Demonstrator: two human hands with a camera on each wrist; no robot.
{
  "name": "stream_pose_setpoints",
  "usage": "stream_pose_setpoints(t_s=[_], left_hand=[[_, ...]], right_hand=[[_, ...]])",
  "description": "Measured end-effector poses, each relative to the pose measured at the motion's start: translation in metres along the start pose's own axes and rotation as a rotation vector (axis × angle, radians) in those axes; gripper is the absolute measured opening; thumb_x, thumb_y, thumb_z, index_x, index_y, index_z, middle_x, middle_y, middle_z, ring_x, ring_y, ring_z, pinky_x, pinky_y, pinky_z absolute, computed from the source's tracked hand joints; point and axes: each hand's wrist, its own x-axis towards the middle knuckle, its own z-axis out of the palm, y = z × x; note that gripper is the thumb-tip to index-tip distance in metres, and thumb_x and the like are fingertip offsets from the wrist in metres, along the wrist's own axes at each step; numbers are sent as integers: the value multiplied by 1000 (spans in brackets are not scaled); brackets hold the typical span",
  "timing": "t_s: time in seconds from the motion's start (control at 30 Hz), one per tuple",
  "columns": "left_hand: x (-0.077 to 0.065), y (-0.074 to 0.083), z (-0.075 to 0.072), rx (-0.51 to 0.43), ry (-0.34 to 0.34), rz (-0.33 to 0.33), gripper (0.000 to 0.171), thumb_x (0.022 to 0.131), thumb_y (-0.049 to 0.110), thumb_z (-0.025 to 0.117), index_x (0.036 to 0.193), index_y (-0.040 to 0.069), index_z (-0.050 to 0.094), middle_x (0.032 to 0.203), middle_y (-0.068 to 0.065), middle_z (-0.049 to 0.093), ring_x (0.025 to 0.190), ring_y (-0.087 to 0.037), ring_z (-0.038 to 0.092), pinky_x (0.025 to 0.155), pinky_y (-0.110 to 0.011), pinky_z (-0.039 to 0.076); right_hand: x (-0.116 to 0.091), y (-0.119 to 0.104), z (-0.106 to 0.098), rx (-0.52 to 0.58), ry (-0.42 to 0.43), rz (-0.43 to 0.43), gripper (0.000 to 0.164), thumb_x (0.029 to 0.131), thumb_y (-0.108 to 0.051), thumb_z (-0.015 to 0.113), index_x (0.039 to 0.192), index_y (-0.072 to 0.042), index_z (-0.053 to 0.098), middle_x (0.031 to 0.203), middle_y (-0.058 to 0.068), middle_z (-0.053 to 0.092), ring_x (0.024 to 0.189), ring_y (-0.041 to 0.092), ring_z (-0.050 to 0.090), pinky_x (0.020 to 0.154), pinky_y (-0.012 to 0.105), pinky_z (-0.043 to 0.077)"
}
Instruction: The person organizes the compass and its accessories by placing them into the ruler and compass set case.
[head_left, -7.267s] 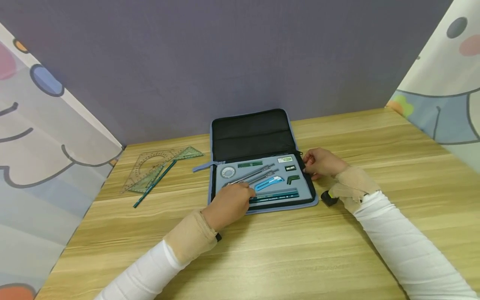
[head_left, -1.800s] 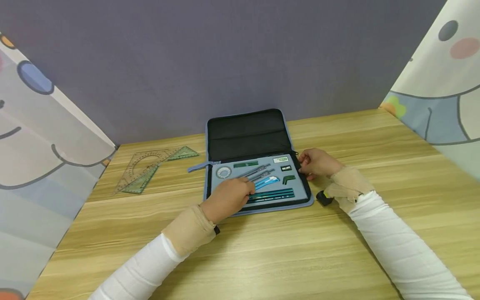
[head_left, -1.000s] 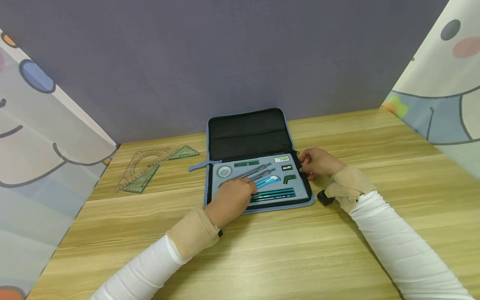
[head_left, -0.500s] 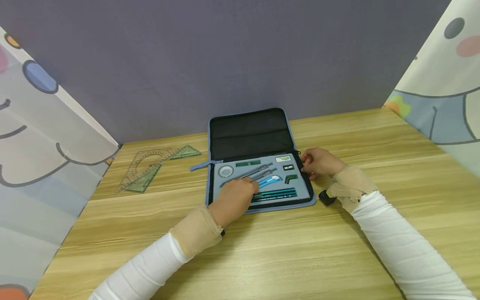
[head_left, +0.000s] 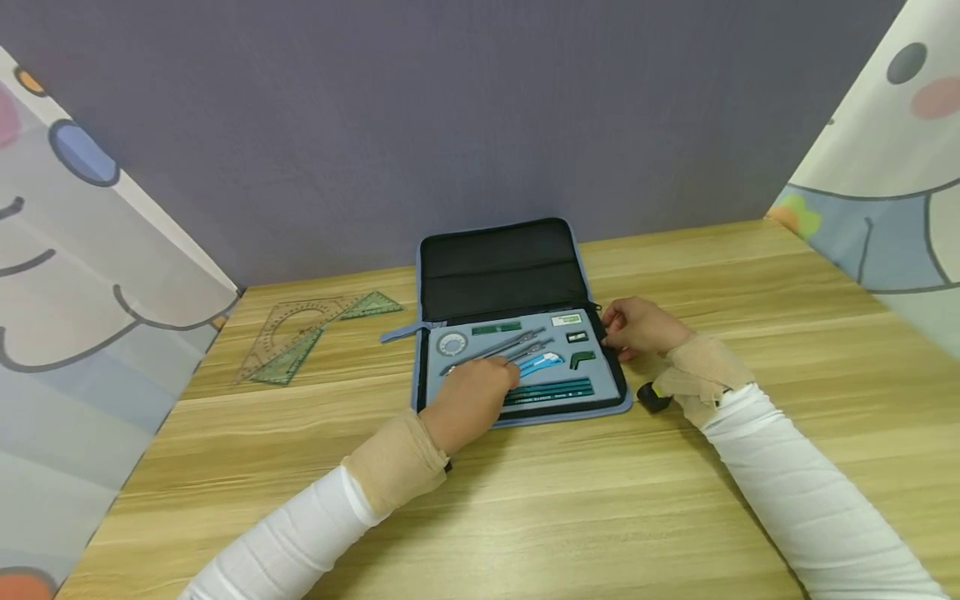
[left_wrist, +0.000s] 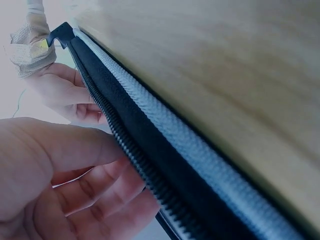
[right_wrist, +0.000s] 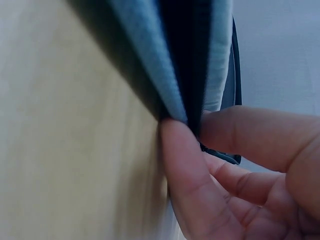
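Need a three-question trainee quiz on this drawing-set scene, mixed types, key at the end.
1. True or false: the transparent plastic protractor lies outside the open black zip case with blue fabric trim.

2. The person's bare right hand:
A) hangs free above the case
B) pinches the case's side edge
C) rests on the protractor

3. Fill in: the bright blue plastic cutter lies between the slim grey metal compasses and the long dark-green ____.

Key: 1. True. 2. B. 3. Pencils.
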Motion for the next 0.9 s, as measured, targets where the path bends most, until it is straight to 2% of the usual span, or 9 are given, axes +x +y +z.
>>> stream_pose_setpoints(t_s=[0.33, 0.57, 0.8, 0.9], left_hand=[[0, -1, 1, 10, 2, 5, 20, 87, -9, 58, 92, 7, 71, 89, -6, 68, 79, -17, 66, 61, -25, 55], [-2, -4, -10, -6, -29, 4, 20, 86, -8, 60, 96, 5, 71, 92, -7, 69, 80, -18, 66, 62, -22, 55], [-15, -19, -22, 8, -55, -86, 16, 86, -3, 64, 96, 8, 70, 88, -7, 66, 65, -20, 63, 52, -26, 52], [-22, -30, -26, 23, -52, -120, 13, 84, -1, 67, 94, 8, 69, 84, -6, 65, 66, -21, 63, 54, -27, 52]], right_hand=[[1, 2, 1, 15, 5, 6, 29, 83, 8, 58, 107, 15, 43, 78, 8, 46, 57, 12, 53, 53, 24, 54], [0, 0, 0, 8, 4, -1, 29, 83, 7, 59, 107, 14, 43, 78, 8, 46, 57, 13, 53, 53, 25, 54], [-1, -1, 0, -8, 8, 8, 30, 83, 7, 59, 108, 15, 44, 78, 8, 46, 57, 13, 53, 53, 25, 54], [-1, 0, 1, -8, 6, 0, 29, 83, 7, 59, 107, 15, 44, 77, 8, 46, 56, 13, 54, 53, 26, 54]])
